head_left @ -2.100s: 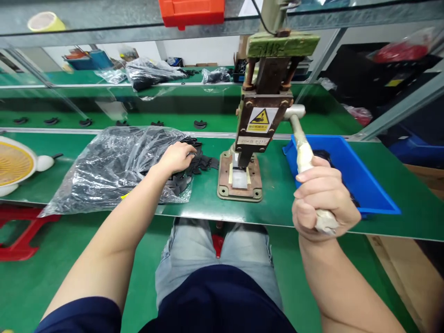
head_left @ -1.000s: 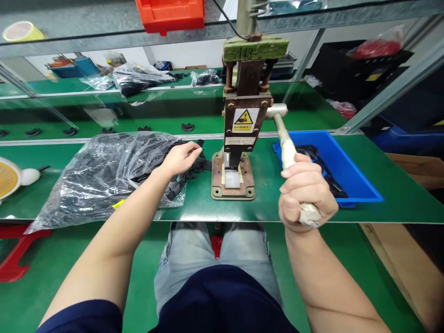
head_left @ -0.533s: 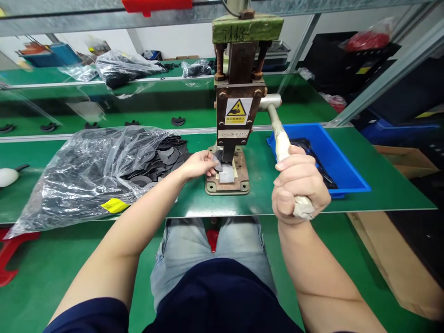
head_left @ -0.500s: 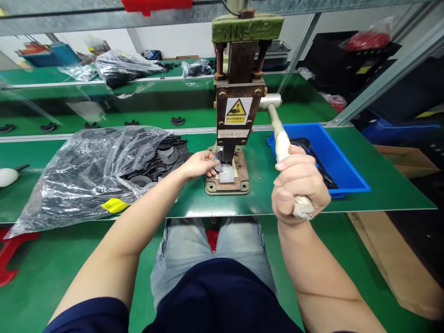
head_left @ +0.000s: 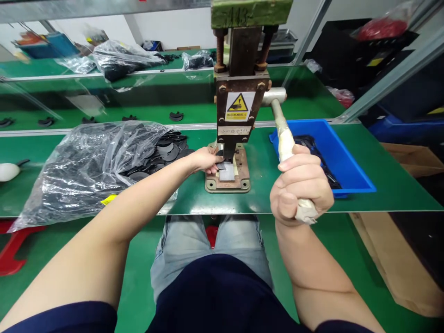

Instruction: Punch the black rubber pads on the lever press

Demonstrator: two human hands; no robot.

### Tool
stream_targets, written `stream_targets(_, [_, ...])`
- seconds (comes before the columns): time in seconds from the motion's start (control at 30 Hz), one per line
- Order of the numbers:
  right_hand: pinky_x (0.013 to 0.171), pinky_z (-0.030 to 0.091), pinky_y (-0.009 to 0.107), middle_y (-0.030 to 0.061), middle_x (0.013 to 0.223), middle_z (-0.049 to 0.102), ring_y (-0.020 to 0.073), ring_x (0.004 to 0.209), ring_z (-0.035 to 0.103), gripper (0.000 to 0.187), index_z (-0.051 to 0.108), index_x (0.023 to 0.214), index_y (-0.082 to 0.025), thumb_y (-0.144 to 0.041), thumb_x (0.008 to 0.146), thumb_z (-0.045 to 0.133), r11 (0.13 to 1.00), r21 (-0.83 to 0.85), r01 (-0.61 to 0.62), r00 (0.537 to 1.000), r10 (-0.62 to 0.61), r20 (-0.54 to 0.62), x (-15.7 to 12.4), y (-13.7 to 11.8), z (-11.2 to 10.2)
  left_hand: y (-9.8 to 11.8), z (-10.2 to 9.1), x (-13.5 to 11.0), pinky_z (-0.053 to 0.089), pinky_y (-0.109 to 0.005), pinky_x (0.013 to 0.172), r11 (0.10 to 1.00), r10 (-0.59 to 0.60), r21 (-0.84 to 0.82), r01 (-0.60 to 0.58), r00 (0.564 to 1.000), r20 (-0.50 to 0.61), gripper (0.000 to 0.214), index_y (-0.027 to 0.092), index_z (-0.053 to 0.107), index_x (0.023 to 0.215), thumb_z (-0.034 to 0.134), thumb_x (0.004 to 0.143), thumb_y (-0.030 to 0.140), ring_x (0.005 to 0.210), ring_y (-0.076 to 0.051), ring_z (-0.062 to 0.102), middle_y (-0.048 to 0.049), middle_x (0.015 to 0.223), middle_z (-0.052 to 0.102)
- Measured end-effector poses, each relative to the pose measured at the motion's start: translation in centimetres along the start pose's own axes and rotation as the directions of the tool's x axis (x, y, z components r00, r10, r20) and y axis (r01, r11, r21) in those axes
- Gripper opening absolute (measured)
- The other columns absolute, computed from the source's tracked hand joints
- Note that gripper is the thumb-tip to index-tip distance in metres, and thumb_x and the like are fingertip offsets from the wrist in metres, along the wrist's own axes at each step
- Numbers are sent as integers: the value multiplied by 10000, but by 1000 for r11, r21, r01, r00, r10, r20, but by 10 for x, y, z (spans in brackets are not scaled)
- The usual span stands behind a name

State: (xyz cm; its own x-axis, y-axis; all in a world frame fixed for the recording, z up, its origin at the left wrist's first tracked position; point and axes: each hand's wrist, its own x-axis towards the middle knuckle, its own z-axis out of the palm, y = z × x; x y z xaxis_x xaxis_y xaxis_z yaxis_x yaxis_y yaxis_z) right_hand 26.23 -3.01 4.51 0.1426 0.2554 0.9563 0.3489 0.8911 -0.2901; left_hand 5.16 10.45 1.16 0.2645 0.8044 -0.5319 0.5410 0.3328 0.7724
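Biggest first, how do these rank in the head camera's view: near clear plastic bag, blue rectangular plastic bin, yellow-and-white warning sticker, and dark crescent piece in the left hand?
Near clear plastic bag
Blue rectangular plastic bin
Yellow-and-white warning sticker
Dark crescent piece in the left hand, partly hidden

Dark, crescent-shaped piece (head_left: 221, 165), held at the left of the ram's foot, above the base; rust-brown, green-topped hand press (head_left: 239, 83), upright; pale, wrapped lever (head_left: 285, 138), slanting down from the press's right side, gripped near its lower end.
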Motion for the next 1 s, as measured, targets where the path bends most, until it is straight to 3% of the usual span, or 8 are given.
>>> stream_targets(0.2, [1077, 555, 556, -56, 679, 588, 148, 853, 691, 332, 511, 689, -224, -353, 923, 708, 999, 11, 38, 999, -38, -13, 2, 1, 3, 6, 3, -1, 455, -194, 488, 999, 4, 34, -3, 999, -40, 240, 178, 711, 1103, 799, 946, 338, 452, -117, 600, -2, 570, 656])
stream_targets(0.43, [1103, 562, 613, -50, 688, 613, 171, 844, 690, 268, 544, 700, -242, -335, 900, 697, 1000, -26, -4, 999, 5, 36, 5, -3, -2, -4, 1, -1, 492, -193, 512, 997, -25, -65, 28, 999, 38, 185, 189, 665, 1125, 718, 1010, 323, 466, -110, 609, 5, 596, 663])
stream_targets(0.57, [1139, 550, 641, -40, 697, 610, 174, 862, 693, 247, 557, 717, -247, -319, 904, 700, 998, -61, -11, 996, 16, 85, 5, -5, -6, -5, -9, -8, 535, -221, 552, 985, 125, -137, -108, 984, 125, 221, 179, 644, 1006, 780, 950, 344, 600, -143, 705, -68, 800, 763])
stream_targets(0.67, [1134, 546, 637, -36, 703, 619, 174, 878, 691, 235, 561, 725, -238, -302, 907, 695, 999, -40, -5, 996, 9, 86, 5, -5, -6, -11, -44, -15, 561, -240, 613, 949, 293, -175, -263, 939, 179, 201, 167, 679, 999, 739, 951, 353, 765, -160, 754, -128, 1092, 805])
stream_targets(0.77, [1103, 553, 610, -29, 695, 624, 173, 870, 694, 256, 553, 715, -226, -304, 908, 703, 1000, -9, 17, 998, -17, 61, 6, -3, -3, -24, -93, -17, 557, -261, 666, 917, 396, 78, -390, 915, -79, 202, 174, 726, 1029, 701, 947, 358, 779, -157, 725, -93, 1082, 805])
stream_targets(0.83, [1085, 557, 599, -30, 682, 617, 169, 854, 692, 276, 547, 709, -223, -316, 906, 716, 1000, 6, 31, 999, -31, 31, 5, -1, -1, -37, -121, -16, 577, -293, 764, 861, 438, 373, -347, 878, -192, 207, 185, 761, 1036, 704, 926, 351, 827, -181, 727, -66, 1027, 807])
stream_targets(0.9, [1082, 558, 609, -33, 677, 614, 164, 843, 686, 283, 549, 705, -221, -326, 904, 721, 999, 8, 31, 999, -31, 7, 4, 1, 1, -51, -139, -12, 581, -318, 912, 736, 453, 625, -261, 876, -168, 260, 210, 797, 1113, 711, 910, 348, 965, -224, 750, -57, 1085, 818])
stream_targets(1.0, [1071, 573, 628, -33, 677, 612, 165, 844, 683, 302, 542, 688, -220, -337, 903, 719, 1000, -4, 17, 1000, -17, -6, 3, 1, 2, -65, -142, 0, 523, -341, 1113, 504, 433, 846, -172, 898, -75, 410, 237, 783, 1306, 687, 924, 351, 1235, -277, 711, -76, 1326, 784])
